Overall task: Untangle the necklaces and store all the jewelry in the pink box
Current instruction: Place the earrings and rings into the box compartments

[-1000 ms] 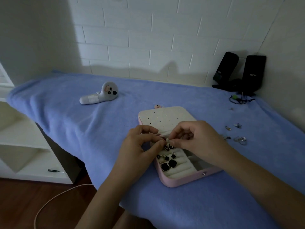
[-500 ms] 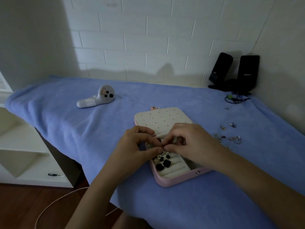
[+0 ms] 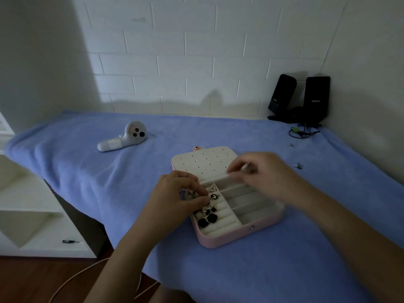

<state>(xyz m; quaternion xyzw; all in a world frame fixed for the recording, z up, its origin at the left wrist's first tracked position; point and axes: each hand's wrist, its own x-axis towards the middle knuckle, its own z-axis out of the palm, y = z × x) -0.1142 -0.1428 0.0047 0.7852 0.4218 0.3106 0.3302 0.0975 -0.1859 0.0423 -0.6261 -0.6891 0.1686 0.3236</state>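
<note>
Head view, pink box (image 3: 229, 238): laid open on the blue-covered worktop (image 3: 284, 270).
Stored: dark earrings (image 3: 207, 218) are seated in its left rolls.
Left hand (image 3: 175, 197): a small piece (image 3: 194, 194) is pinched by curled fingers (image 3: 188, 176) at the box's left edge.
Right hand (image 3: 260, 173): blurred above the hinge; its grip cannot be told.
Remaining: loose jewelry (image 3: 298, 165) is seen well to the right.

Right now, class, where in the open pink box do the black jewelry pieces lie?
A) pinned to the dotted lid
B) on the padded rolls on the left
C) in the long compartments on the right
B: the black pieces sit on the padded rolls at the left of the pink box, close to the left hand.
</note>
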